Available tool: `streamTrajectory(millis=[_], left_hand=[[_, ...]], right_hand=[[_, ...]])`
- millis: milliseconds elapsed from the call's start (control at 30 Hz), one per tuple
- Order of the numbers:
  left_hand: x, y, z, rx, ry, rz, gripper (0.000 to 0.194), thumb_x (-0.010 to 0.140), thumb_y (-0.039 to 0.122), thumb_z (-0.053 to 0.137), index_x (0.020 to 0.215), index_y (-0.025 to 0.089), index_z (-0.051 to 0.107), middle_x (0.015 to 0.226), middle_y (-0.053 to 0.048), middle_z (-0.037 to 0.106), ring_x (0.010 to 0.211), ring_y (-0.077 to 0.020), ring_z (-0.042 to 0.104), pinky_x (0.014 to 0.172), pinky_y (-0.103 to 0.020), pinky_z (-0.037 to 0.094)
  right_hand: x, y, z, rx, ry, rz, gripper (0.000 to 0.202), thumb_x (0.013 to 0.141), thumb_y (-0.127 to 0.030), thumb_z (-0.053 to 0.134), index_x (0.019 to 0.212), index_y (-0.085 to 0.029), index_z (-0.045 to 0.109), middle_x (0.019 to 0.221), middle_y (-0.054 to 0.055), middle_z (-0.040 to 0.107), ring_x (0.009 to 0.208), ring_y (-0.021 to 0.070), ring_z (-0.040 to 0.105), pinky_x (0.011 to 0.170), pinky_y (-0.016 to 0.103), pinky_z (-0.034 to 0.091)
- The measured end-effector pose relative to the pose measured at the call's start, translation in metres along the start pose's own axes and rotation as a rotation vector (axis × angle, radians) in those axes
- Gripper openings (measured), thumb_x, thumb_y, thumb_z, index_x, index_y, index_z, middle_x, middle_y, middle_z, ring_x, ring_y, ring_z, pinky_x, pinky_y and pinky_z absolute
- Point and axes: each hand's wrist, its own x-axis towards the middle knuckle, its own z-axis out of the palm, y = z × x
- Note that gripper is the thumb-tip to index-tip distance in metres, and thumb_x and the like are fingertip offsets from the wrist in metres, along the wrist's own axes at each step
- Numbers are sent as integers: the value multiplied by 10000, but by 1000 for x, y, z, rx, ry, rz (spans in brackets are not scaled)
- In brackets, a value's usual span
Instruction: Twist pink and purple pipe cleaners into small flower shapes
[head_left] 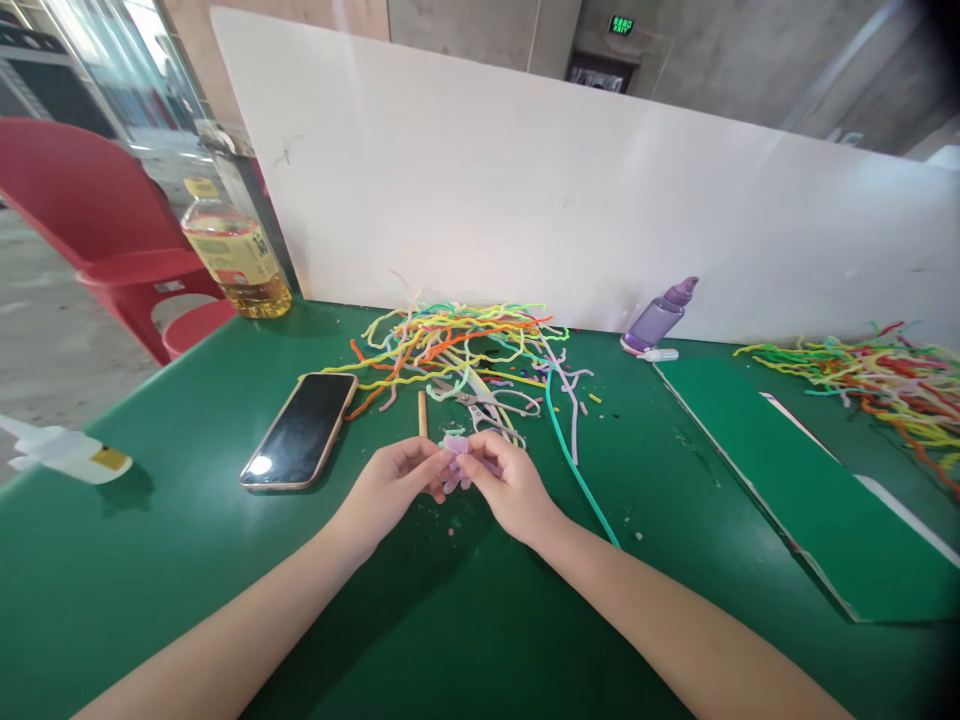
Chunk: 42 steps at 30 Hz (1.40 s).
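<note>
Both hands meet at the front of the table, pinching a small lilac pipe-cleaner shape (455, 445) with a bit of pale green on it. My left hand (394, 482) grips its left side, thumb against fingers. On the other side my right hand (514, 485) closes its thumb and fingers on it; the fingers hide much of the shape. Just beyond lie scissors (499, 405) with pale handles and a thin wooden stick (422, 412). A heap of coloured pipe cleaners (457, 340) spreads behind them, and a teal strand (574, 460) runs toward my right forearm.
A phone (301, 430) and a white squeeze bottle (71, 452) lie left. An oil bottle (236, 250) stands at the back-left corner. Along the white board (480, 170) are a purple bottle (660, 318) and more pipe cleaners (877, 380). A green sheet (810, 490) lies right.
</note>
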Motion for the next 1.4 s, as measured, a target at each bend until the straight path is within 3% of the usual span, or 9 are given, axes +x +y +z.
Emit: streamTrajectory(millis=[233,567,833,1000,1100,1200,1267,1400], left_hand=[[3,-4,-3,-98,-50,-96,255,815,371,567,748,129,612,627,8,589,553,-105,544,595,-234,439],[2,-1,-1,-5,7,-68,254,808,321,557,642,129,559,588,14,558,516,-97,508,544,-227,402],[2,-3,0,-60,17,-70,247,795,260,559,584,137,524,560,25,534,505,-81,468,501,-201,366],[1,-1,1,-23,-9,-29,229,826,311,543,690,131,585,616,13,571,518,-85,500,537,-214,409],[1,0,1,18,-32,47,197,806,324,589,885,145,610,769,-11,626,585,-103,562,611,-241,457],[0,-1,0,47,-31,98,249,793,320,611,989,167,592,878,-30,643,659,-132,606,669,-274,485],[0,-2,0,68,-29,114,241,803,322,600,992,174,594,861,-31,653,683,-146,618,684,-284,492],[0,-3,-1,93,-20,120,217,807,327,598,959,173,610,750,-20,661,679,-156,621,680,-285,496]], right_hand=[[2,2,-2,-62,24,-4,137,853,-304,521,881,-182,578,761,8,615,678,123,595,654,257,486],[0,1,0,-111,7,-59,118,862,-273,505,892,-187,581,762,5,610,689,120,604,648,249,489],[-3,1,2,-138,-23,-100,151,869,-300,496,913,-194,594,826,27,609,739,135,594,668,266,477],[1,3,1,36,-13,22,153,836,-319,545,884,-184,598,727,3,594,647,115,566,608,250,446],[5,7,-2,210,35,145,168,814,-340,579,834,-175,600,581,-47,491,444,54,395,426,205,291],[6,11,-3,386,24,242,180,806,-352,595,796,-172,582,486,-91,335,387,32,227,397,213,152],[6,10,-3,456,-14,272,179,799,-346,608,771,-173,566,468,-101,294,387,31,204,406,221,137],[5,6,-3,478,-56,288,163,787,-324,618,763,-171,568,496,-88,359,388,27,237,409,226,141]])
